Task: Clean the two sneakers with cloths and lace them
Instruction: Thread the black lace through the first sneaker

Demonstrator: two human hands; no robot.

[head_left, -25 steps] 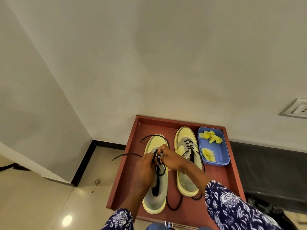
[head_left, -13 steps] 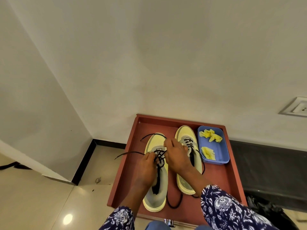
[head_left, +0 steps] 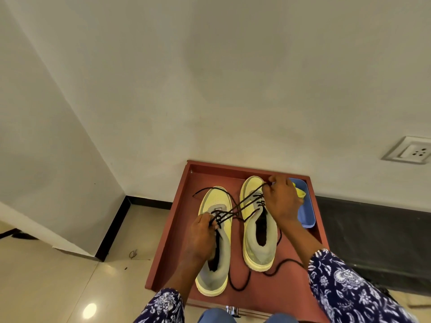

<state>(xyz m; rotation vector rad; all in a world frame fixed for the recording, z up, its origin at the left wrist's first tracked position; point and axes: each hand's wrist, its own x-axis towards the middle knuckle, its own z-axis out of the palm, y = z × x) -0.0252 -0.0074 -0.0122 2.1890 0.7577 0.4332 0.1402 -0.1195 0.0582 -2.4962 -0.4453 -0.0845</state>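
- Two yellow-grey sneakers side by side on red tabletop [head_left: 291,287]: left sneaker [head_left: 215,252], right sneaker [head_left: 258,229].
- Left hand [head_left: 201,236] pinches black lace [head_left: 238,209] at left sneaker's eyelets.
- Right hand [head_left: 283,199] pinches lace end, drawn taut across right sneaker.
- Blue tray [head_left: 307,213] with yellow cloth [head_left: 299,193], partly hidden behind right hand.

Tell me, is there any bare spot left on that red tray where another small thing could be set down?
Yes: the strip between the tray's left wall and the left sneaker, and the far strip ahead of both toes. The middle is crowded: the black lace is stretched from the left hand to the right hand over the right sneaker.
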